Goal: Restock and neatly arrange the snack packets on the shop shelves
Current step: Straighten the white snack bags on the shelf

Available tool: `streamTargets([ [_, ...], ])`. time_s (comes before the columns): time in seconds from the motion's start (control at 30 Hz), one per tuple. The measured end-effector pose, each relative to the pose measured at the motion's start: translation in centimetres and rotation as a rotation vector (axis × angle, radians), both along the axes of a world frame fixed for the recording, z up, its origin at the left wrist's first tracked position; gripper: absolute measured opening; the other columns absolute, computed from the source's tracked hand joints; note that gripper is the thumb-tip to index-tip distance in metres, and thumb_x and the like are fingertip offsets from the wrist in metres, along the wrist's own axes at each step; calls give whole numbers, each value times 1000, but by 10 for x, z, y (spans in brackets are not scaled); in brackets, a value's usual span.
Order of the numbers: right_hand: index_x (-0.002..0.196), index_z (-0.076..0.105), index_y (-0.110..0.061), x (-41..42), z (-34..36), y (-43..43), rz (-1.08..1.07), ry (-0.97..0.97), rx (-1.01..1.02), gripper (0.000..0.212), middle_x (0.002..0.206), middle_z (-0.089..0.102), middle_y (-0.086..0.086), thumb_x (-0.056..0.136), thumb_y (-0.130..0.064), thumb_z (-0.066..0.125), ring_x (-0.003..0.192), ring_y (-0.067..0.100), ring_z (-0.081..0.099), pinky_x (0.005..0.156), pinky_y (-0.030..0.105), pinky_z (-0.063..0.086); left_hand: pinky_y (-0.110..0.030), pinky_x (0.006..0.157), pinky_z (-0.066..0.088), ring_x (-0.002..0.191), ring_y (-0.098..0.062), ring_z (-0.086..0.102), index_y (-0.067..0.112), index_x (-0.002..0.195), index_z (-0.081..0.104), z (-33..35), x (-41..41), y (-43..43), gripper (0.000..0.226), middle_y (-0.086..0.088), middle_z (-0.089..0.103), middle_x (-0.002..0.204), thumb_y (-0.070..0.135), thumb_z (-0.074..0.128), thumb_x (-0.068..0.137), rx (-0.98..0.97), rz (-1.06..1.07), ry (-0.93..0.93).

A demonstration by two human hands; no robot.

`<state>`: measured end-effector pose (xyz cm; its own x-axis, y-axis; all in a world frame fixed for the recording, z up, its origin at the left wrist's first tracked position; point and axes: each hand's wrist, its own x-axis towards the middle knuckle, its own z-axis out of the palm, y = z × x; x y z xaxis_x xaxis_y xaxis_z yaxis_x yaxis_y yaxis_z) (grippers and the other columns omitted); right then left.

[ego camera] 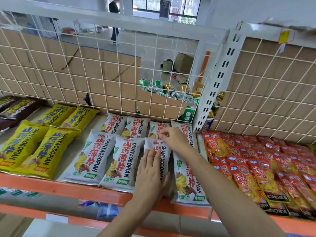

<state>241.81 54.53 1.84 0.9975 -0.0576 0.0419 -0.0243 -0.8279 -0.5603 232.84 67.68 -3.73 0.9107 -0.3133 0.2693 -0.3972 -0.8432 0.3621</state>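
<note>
Several white snack packets (93,158) with red lettering lie flat in two rows on the shelf (71,188) with its orange front edge. My left hand (150,175) rests flat, fingers straight, on the third front-row white packet (165,154). My right hand (173,136) reaches over that packet's top end, fingertips curled and pinching its upper edge where it meets a back-row white packet (156,128). Another white packet (187,178) lies just right of my hands.
Yellow packets (34,149) and dark brown packets (15,108) lie to the left, red packets (266,168) are piled to the right. A white wire grid (102,69) backed with cardboard closes the shelf's rear. Green and gold cans (171,93) sit behind it. A person stands far back.
</note>
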Motion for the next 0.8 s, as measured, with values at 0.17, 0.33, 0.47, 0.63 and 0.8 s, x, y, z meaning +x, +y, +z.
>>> streamTargets([
  [0.17,111,66,-14,-1,1,2,80,68,7,24,117,64,4,92,-21,53,107,20,57,93,34,45,-37,101,39,122,-26,52,13,126,59,4,13,1,57,-11,55,131,42,34,84,146,-64,-11],
  [0.33,88,69,-11,-1,0,-6,17,148,-51,21,86,67,5,90,-28,57,79,18,59,72,33,47,-50,93,42,125,-32,48,19,131,53,1,12,0,65,-12,52,135,53,33,80,250,-74,9],
  [0.47,70,59,-15,1,-1,-5,12,183,-43,25,66,55,1,90,-30,57,63,15,50,60,29,38,-52,99,29,130,-42,37,25,140,40,-3,9,-1,71,-14,43,143,60,34,78,273,-65,29],
  [0.63,81,65,-13,-1,-3,0,-24,133,-59,21,74,61,-1,90,-31,58,73,17,58,75,38,49,-47,98,28,127,-44,39,28,140,40,1,7,-1,73,-14,44,141,64,34,77,281,-54,89],
  [0.8,90,64,-10,-17,7,-14,-121,-11,-26,21,92,67,5,93,-24,49,84,20,59,75,34,48,-49,98,29,128,-39,40,26,137,42,3,8,1,74,-14,46,140,65,34,75,258,-78,120],
])
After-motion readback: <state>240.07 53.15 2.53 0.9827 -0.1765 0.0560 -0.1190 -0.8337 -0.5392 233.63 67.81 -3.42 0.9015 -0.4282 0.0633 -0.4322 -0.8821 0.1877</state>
